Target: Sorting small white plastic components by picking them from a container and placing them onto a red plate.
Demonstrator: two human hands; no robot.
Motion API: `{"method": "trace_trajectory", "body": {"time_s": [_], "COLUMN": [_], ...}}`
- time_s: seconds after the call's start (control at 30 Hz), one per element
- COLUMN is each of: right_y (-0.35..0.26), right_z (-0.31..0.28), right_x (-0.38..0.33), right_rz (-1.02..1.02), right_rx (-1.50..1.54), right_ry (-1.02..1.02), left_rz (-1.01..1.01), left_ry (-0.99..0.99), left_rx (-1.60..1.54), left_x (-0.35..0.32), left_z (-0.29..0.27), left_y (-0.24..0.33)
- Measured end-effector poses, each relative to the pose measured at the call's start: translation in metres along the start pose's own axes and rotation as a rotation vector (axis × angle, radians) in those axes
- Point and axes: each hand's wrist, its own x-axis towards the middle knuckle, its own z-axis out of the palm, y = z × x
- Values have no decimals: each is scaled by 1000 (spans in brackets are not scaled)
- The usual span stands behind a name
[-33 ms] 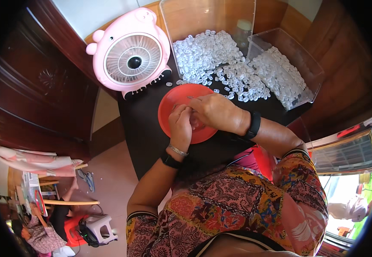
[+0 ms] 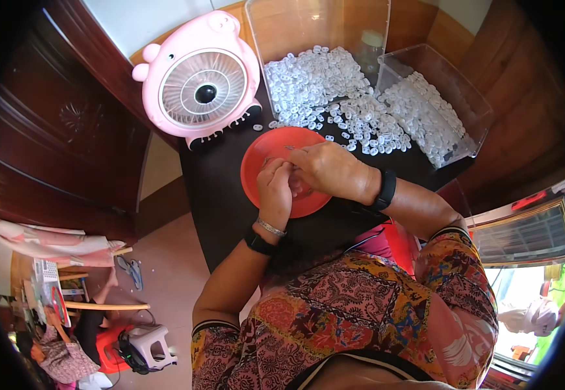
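My left hand [image 2: 274,192] and my right hand [image 2: 335,170] meet over a round red-orange bowl [image 2: 254,156]. The fingers of both are closed together, and whatever they pinch is hidden behind knuckles and fingertips. Tiny greyish, metal-looking bits [image 2: 289,147] show in the bowl by my fingertips. Beyond the bowl lies a heap of small clear-white oval pieces with holes [image 2: 370,123], spilling from a clear plastic bin [image 2: 318,23] lying on its side. More of the same pieces fill a second clear bin [image 2: 480,123] at the right.
A pink pig-shaped fan [image 2: 159,97] stands behind the bowl at the left of the black tabletop [image 2: 217,208]. A lidded jar [image 2: 371,40] shows behind the bins. At lower left are a seated person [image 2: 68,364], a white-grey stool [image 2: 155,344] and slippers [image 2: 133,273] on the floor.
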Motion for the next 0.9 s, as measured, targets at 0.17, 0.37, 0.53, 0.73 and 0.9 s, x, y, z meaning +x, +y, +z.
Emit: {"method": "trace_trajectory", "body": {"time_s": [0.17, 0.37, 0.53, 0.73, 0.9], "right_y": [5, 4, 46, 89, 89], "right_z": [6, 5, -48, -146, -107], "right_x": [-3, -4, -7, -21, -48], "right_rz": [-35, -36, -39, 256, 389], "right_rx": [61, 63, -128, -720, -114], "right_ry": [50, 96, 408, 683, 303], "left_rz": [-12, 14, 113, 107, 93], "left_ry": [-41, -37, -35, -11, -3], "left_rx": [-55, -52, 0, -20, -1], "left_x": [-1, -5, -7, 3, 4], "left_z": [-2, -1, -5, -9, -7], "left_y": [-2, 2, 9, 12, 15]}}
